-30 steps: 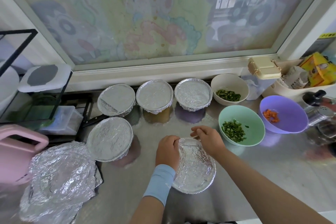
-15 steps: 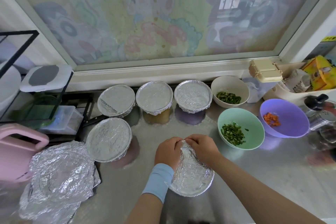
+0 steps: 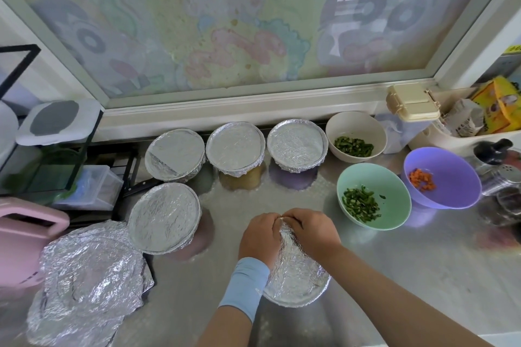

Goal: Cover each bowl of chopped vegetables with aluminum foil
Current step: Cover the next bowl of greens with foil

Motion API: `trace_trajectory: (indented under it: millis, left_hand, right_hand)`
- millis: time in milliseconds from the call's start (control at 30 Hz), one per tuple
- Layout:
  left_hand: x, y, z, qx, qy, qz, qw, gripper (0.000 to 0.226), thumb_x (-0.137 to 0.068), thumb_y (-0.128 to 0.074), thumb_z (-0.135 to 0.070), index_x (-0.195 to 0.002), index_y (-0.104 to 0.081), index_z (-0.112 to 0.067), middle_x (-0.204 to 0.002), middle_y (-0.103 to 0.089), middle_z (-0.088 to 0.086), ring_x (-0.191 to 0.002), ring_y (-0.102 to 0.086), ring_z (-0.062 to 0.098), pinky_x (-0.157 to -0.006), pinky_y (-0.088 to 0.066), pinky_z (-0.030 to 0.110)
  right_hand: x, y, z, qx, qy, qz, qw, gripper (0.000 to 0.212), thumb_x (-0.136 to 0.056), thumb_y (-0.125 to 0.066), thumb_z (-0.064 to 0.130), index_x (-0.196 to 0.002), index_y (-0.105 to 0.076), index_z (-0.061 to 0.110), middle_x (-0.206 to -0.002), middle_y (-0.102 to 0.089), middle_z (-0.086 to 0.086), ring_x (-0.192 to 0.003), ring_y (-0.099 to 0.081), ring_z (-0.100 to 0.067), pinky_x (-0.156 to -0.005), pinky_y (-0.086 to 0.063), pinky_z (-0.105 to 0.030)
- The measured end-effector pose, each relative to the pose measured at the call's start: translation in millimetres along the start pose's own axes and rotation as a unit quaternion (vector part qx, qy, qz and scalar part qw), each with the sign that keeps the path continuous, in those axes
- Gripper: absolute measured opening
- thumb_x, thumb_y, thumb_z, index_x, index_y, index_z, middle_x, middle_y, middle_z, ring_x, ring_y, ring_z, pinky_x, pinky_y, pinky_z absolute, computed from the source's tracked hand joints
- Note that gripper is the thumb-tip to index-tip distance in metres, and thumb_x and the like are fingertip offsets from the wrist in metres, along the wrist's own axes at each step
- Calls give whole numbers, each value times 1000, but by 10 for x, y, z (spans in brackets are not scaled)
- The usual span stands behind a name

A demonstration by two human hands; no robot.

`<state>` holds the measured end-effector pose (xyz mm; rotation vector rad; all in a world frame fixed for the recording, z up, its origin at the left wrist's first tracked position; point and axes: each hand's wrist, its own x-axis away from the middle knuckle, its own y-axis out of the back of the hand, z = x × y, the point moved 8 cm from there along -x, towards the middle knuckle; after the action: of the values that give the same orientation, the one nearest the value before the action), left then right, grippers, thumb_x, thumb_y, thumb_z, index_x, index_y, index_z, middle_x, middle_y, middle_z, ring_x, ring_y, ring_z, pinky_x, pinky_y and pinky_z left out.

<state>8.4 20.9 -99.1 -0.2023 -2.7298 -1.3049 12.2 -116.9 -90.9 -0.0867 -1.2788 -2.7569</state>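
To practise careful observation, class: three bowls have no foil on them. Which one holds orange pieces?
The purple bowl, farthest to the right. It alone holds orange pieces. The cream bowl and the mint-green bowl both contain green ones.

three covered bowls [image 3: 235,146] behind; open bowls [image 3: 373,197] right; foil pile [image 3: 87,287] left.

Single view only, head-worn, wide-angle. Worktop [image 3: 437,248] is seen from above at close range; camera is pitched forward and down. Window [image 3: 225,22] is caught across the top of frame, straight edges bowed by the lens.
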Motion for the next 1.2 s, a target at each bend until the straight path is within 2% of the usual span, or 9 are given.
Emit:
trace_trajectory:
  millis: [167, 300, 467, 567, 767, 867, 1000, 1100, 1200]
  left_hand:
    - [38, 71, 1, 29, -14, -40, 999, 23, -100, -48, -25, -108, -69, -23, -103, -67, -9, -96, -58, 11, -85, -45, 24]
    - [16, 63, 6, 41, -10, -27, 999, 24, -100, -48, -25, -106, -71, -22, -100, -70, -7, -91, -60, 12, -81, -45, 24]
    - [20, 69, 15, 36, -7, -7, 999, 25, -102, -46, -27, -112, -69, -21, -104, -71, -5, -93, -62, 14, -83, -47, 25]
    - [106, 131, 86, 97, 20, -7, 995, 23, -99, -52, -33, -117, -65, -25, -106, -69, -14, -97, -62, 7, -89, -47, 23]
    - [223, 113, 219, 165, 84, -10, 983, 19, -99, -53, -25, -101, -71, -26, -75, -66, -16, -71, -60, -4, -65, -40, 5]
    - [209, 101, 223, 176, 94, -5, 980, 20, -100, -51, -27, -100, -71, -26, -77, -68, -14, -70, -61, -2, -64, -41, 5]
    - [218, 80, 250, 176, 105, 3, 979, 22, -101, -48, -30, -91, -68, -30, -66, -64, -9, -61, -57, 2, -59, -39, 10]
    - [205, 65, 241, 170, 102, 25, 980, 25, -102, -45, -29, -92, -68, -30, -70, -64, -10, -67, -58, 3, -67, -40, 17]
    - [201, 136, 215, 134, 70, -10, 988, 25, -101, -46, -26, -113, -68, -23, -103, -66, -12, -97, -58, 5, -89, -40, 18]
  right_hand:
    - [30, 16, 37, 4, 31, -29, 999, 15, -90, -65, 29, -104, -71, 28, -98, -72, 12, -87, -65, -10, -78, -50, -28]
    - [26, 32, 26, 4, 11, -24, 1000, 10, -89, -66, 34, -94, -75, 33, -88, -73, 16, -80, -63, -6, -68, -41, -16]
    - [51, 47, 47, 22, 18, -38, 999, 10, -91, -65, 33, -89, -74, 31, -78, -72, 12, -71, -63, -11, -64, -45, -25]
    - [42, 63, 68, 38, 31, -47, 998, 10, -90, -65, 32, -89, -74, 30, -78, -72, 12, -70, -65, -13, -64, -45, -25]
    - [33, -73, 168, 16, 63, 3, 998, 15, -91, -58, 34, -99, -70, 31, -92, -72, 12, -80, -67, -15, -75, -53, -34]
    - [14, -64, 82, -15, 6, 17, 1000, 12, -92, -63, 33, -97, -73, 34, -89, -73, 16, -81, -65, -8, -77, -51, -28]
    - [11, -81, 74, -3, -1, 32, 999, 14, -93, -60, 36, -98, -72, 34, -92, -74, 16, -86, -66, -10, -80, -51, -30]
    - [8, -109, 51, 16, -1, 43, 999, 17, -95, -55, 40, -101, -71, 35, -93, -74, 14, -87, -66, -14, -80, -52, -33]
    - [-9, -115, 81, 39, 8, 52, 998, 20, -97, -52, 40, -104, -69, 33, -95, -74, 11, -89, -66, -18, -80, -52, -33]
